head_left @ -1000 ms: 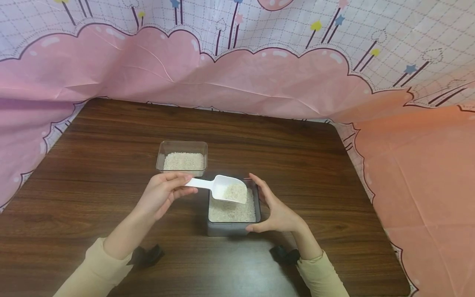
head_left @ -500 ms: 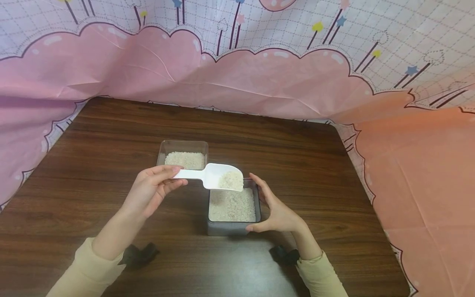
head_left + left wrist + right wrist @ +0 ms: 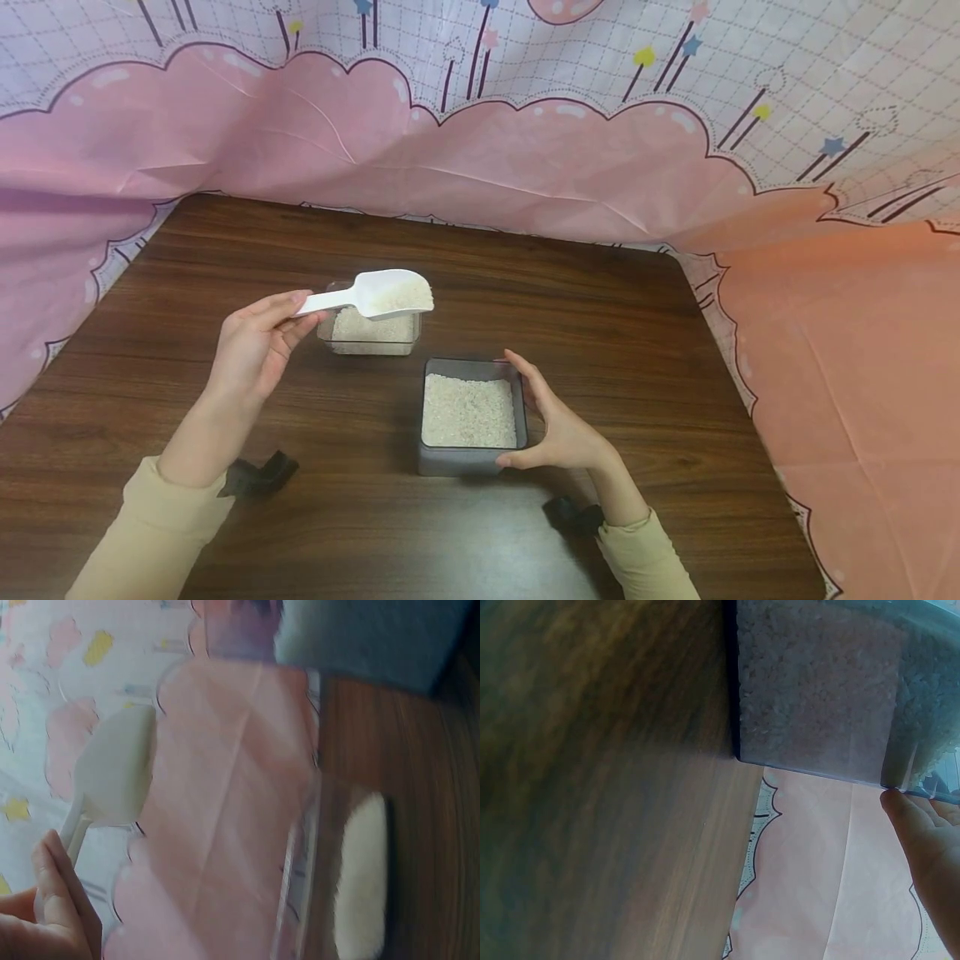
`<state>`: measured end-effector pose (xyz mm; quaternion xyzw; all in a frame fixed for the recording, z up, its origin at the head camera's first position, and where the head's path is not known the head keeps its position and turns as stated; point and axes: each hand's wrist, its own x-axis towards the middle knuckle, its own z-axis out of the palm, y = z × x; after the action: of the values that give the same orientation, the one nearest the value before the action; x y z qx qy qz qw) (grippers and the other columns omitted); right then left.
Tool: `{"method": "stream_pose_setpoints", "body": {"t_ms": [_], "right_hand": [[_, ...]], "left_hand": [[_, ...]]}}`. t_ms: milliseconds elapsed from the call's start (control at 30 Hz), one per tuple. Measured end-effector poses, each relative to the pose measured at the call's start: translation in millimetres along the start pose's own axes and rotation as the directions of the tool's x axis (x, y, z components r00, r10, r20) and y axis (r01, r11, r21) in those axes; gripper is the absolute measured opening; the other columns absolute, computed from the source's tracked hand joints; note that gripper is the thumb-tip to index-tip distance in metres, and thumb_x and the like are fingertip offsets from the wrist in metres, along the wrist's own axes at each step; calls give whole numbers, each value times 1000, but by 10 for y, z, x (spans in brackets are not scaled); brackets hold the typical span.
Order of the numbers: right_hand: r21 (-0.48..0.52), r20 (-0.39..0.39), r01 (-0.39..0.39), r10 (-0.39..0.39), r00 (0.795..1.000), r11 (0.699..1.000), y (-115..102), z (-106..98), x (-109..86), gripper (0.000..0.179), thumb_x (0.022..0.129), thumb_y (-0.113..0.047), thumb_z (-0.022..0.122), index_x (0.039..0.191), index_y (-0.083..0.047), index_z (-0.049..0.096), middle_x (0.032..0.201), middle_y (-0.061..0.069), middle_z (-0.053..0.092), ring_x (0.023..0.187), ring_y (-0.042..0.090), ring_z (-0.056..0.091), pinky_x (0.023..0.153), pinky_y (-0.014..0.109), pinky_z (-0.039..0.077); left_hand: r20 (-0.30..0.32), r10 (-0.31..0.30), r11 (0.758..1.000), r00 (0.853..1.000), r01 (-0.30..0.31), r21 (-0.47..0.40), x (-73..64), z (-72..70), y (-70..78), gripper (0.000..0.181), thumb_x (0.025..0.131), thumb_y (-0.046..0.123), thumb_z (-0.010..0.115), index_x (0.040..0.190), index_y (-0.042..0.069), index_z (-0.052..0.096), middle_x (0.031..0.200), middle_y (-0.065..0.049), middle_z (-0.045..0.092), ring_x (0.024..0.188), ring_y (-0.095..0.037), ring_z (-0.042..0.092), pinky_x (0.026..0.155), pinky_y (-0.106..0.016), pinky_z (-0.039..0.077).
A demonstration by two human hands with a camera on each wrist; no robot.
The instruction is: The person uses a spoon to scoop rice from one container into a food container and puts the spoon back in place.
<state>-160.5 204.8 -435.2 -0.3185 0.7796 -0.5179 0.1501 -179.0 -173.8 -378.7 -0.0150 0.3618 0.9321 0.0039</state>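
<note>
In the head view my left hand (image 3: 251,346) pinches the handle of a white scoop (image 3: 367,293), which carries a small heap of rice (image 3: 408,293) near its front lip. The scoop is raised and overlaps the clear plastic container (image 3: 360,348), which has a layer of rice in it. From the left wrist view, the scoop (image 3: 116,769) is seen from the side, well above that container. My right hand (image 3: 558,429) holds the right side of a grey see-through container (image 3: 461,462), thumb at the near corner and fingers at the far one. Rice (image 3: 468,412) fills much of it.
Both containers stand on a dark wood-grain table (image 3: 600,333). A pink and white patterned cloth (image 3: 480,167) hangs behind the table and along its sides. Black straps (image 3: 262,475) show at both wrists.
My left hand has carried the scoop with its rice up, away and to the left, from over the grey container to over the clear one. The right hand has stayed on the grey container.
</note>
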Motion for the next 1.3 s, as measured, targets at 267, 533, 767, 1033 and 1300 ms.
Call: {"method": "stream_pose_setpoints", "body": {"t_ms": [267, 533, 767, 1033, 1300], "right_hand": [[13, -4, -4, 4, 1000, 1000, -18, 7, -4, 122, 69, -11, 89, 157, -24, 5, 162, 4, 6, 149, 27, 0, 118, 63, 14], [10, -2, -14, 14, 1000, 1000, -10, 5, -9, 122, 70, -12, 89, 157, -24, 5, 162, 4, 6, 149, 29, -1, 117, 64, 14], [8, 0, -5, 5, 1000, 1000, 4, 6, 1, 121, 70, -12, 88, 157, -24, 5, 162, 4, 7, 149, 30, -1, 116, 66, 15], [5, -2, -7, 7, 1000, 1000, -8, 7, 5, 121, 70, -12, 88, 157, -24, 5, 162, 4, 7, 149, 28, 0, 118, 63, 13], [-12, -1, -10, 10, 1000, 1000, -16, -7, 7, 121, 70, -14, 89, 157, -27, 5, 162, 2, 6, 149, 28, 3, 116, 65, 17]], "left_hand": [[-114, -50, 995, 992, 59, 78, 209, -319, -5, 8, 92, -4, 62, 93, -5, 70, 106, -17, 57, 82, -21, 72, 82, -22, 58], [-203, -63, 940, 977, 126, 316, 397, -556, -165, 5, 96, 1, 59, 99, 1, 63, 123, -19, 45, 84, -15, 71, 87, -21, 57], [-173, 88, 793, 981, 36, 609, 542, -592, -286, 35, 97, 0, 54, 121, -25, 48, 102, -12, 59, 69, -7, 71, 77, -20, 59], [-61, 208, 450, 976, -40, 892, 508, -359, -197, 34, 96, 14, 62, 114, -14, 64, 89, -17, 72, 65, -8, 71, 59, -9, 53], [315, 396, 110, 863, -385, 916, 274, 38, -128, 18, 90, -2, 65, 103, -15, 69, 80, -28, 70, 56, 19, 54, 40, -4, 39]]}}
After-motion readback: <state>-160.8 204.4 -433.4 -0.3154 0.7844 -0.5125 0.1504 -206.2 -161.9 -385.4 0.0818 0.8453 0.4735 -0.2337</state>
